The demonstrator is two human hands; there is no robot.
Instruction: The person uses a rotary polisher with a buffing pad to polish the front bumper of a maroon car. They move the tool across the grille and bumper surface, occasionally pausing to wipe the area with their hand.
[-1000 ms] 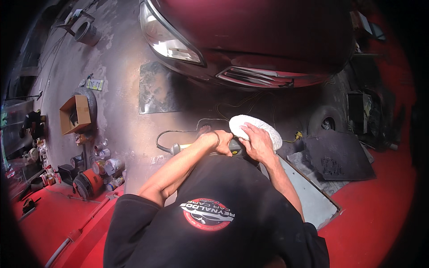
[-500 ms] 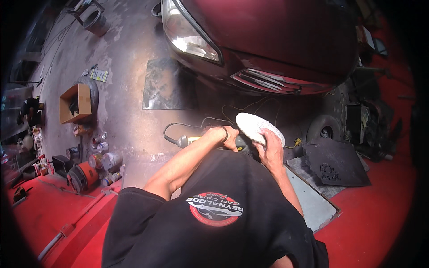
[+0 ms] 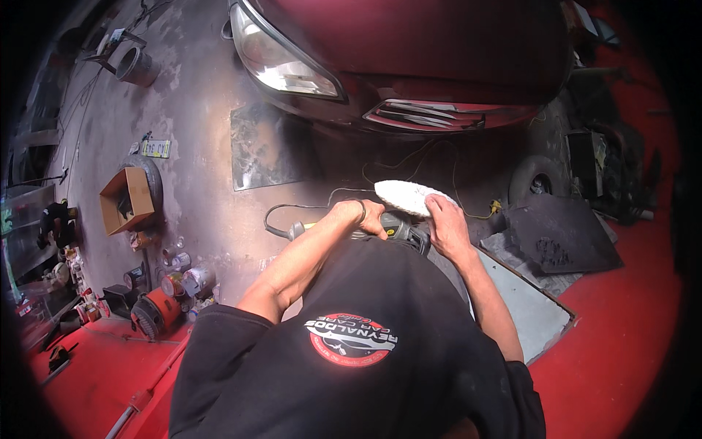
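Observation:
A grey and yellow power polisher [image 3: 401, 226] is held level in front of my black shirt, its cord leaving from the left end. My left hand [image 3: 371, 217] is closed around its body; the arm and shirt hide part of the tool. A round white fluffy polishing pad [image 3: 404, 195] sits at the polisher's right end, tilted so that it shows nearly edge-on. The fingers of my right hand [image 3: 447, 224] pinch the pad's right edge. Whether the pad is fastened to the tool I cannot tell.
A dark red car [image 3: 439, 55] stands just ahead. Yellow cord [image 3: 458, 157] loops over the floor below its bumper. At right lie a tyre [image 3: 537, 175] and dark mat [image 3: 563, 233]; at left are a cardboard box [image 3: 126, 201], cans [image 3: 197, 281] and an orange-black machine [image 3: 155, 313].
The pad has tipped from showing its broad face to nearly edge-on, with my right hand still on its rim. More of the polisher shows. The whole view has shifted slightly.

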